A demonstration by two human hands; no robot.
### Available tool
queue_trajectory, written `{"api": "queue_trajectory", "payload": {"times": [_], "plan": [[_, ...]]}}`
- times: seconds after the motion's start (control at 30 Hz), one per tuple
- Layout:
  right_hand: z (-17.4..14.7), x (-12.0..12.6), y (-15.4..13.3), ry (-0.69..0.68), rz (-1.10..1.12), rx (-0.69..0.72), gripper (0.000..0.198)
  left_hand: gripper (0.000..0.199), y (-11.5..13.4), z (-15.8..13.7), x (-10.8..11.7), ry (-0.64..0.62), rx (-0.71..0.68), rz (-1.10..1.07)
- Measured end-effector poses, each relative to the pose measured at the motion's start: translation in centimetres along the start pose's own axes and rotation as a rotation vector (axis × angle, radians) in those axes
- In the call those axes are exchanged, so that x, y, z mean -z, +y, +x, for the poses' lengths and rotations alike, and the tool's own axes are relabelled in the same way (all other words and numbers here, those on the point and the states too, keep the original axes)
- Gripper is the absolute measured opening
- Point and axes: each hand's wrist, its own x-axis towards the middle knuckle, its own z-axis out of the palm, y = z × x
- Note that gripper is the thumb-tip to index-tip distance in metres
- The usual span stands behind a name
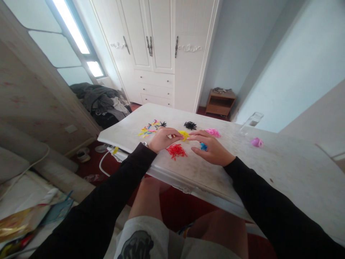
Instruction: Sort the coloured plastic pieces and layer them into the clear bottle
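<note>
Bright daylight comes in through the tall glass window (70,24). Edges look bent and stretched. Far things look soft.

both hands rest on a white table (269,169), meeting at a small yellow pile (184,134) of tiny bands. the left hand (161,139) is curled, its fingertips touching the yellow pile; the right hand (212,148) lies flatter, fingers spread, its forefinger reaching the same pile. a red pile (175,150) sits just below, between the hands, and a blue pile (203,146) peeks out under the right fingers. farther back lie a mixed-colour pile (148,130), a black pile (190,125) and a pink pile (213,132). a clear glass (251,122) stands well to the right.
</note>
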Motion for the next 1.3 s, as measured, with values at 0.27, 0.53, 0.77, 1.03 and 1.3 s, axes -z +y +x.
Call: {"api": "queue_trajectory", "payload": {"times": [0.27,0.53,0.77,1.03,1.3], "plan": [[-0.1,-0.2,0.0,-0.163,0.038,0.0,0.051,0.026,0.0,0.1,0.1,-0.028,-0.033,0.015],[-0.1,-0.4,-0.1,-0.15,0.059,-0.023,0.047,0.02,-0.1,0.1,-0.1,-0.046,-0.007,0.026],[-0.3,2.1,2.1,0.057,-0.085,-0.22,0.031,0.022,-0.2,0.2,-0.2,0.052,0.136,0.04],[-2.3,4.5,7.2,0.164,-0.396,-0.588,0.027,0.018,-0.6,0.2,0.6,0.379,0.415,0.209],[-2.2,4.4,6.8,0.175,-0.426,-0.598,0.024,0.025,-2.5,0.2,2.7,0.484,0.732,0.426]]}}
